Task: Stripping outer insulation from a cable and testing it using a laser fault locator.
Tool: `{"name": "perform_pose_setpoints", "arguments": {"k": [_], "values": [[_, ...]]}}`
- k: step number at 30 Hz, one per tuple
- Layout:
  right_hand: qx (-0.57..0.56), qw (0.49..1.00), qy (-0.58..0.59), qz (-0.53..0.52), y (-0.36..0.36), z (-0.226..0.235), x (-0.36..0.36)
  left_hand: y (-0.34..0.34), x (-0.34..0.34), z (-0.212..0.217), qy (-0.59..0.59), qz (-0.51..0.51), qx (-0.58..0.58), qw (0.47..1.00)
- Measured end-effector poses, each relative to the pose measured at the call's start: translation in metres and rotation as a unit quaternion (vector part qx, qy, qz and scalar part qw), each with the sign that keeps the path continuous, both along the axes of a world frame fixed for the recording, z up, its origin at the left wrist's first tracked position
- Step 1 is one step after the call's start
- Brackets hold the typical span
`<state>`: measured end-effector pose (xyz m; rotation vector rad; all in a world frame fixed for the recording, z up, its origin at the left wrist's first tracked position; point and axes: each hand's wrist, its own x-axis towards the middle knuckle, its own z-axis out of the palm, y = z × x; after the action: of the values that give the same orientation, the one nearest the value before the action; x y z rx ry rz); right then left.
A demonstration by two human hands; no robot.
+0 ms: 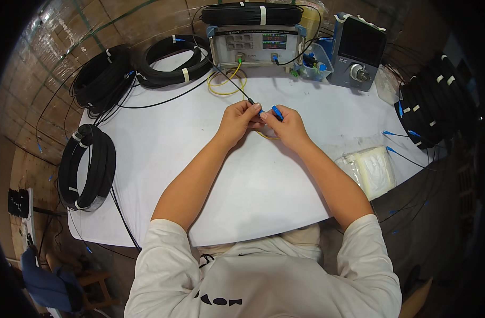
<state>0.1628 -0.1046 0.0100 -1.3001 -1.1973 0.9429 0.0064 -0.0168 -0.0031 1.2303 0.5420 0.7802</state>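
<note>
My left hand [238, 120] pinches the end of a thin black cable [233, 84] that runs back toward the grey test instrument [256, 46]. My right hand [289, 124] holds a small blue connector [277, 112] on a yellow cable [266, 135] that loops under both hands. The two hands meet fingertip to fingertip over the middle of the white table [163, 153]. Whether the blue connector and the black cable end touch is hidden by my fingers.
Black cable coils lie at the table's left edge [87, 167], back left [102, 79], back centre [174, 59], on top of the instrument [251, 14] and at the right [430, 106]. A dark grey box with a knob [356, 50], a bin of connectors [312, 64] and a clear bag [371, 170] sit nearby.
</note>
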Motion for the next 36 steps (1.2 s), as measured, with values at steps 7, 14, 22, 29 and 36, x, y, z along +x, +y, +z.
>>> {"name": "perform_pose_setpoints", "arguments": {"k": [7, 14, 22, 29, 36], "values": [[0.000, 1.000, -0.023, 0.005, -0.002, -0.005, 0.000, 0.012, -0.011, 0.008, -0.065, 0.066, -0.067, 0.993], [0.021, 0.999, 0.031, -0.011, -0.003, -0.002, 0.002, 0.009, -0.010, 0.006, -0.041, 0.032, -0.056, 0.997], [0.019, 0.994, 0.107, 0.021, -0.001, -0.003, 0.006, 0.012, -0.011, 0.004, -0.019, 0.016, -0.046, 0.999], [0.006, 0.994, 0.111, 0.011, 0.002, -0.006, 0.009, 0.010, -0.011, 0.008, -0.040, 0.023, -0.062, 0.997], [0.023, 0.984, 0.170, -0.048, 0.005, -0.008, 0.009, 0.016, -0.016, 0.002, -0.050, -0.016, -0.081, 0.995]]}}
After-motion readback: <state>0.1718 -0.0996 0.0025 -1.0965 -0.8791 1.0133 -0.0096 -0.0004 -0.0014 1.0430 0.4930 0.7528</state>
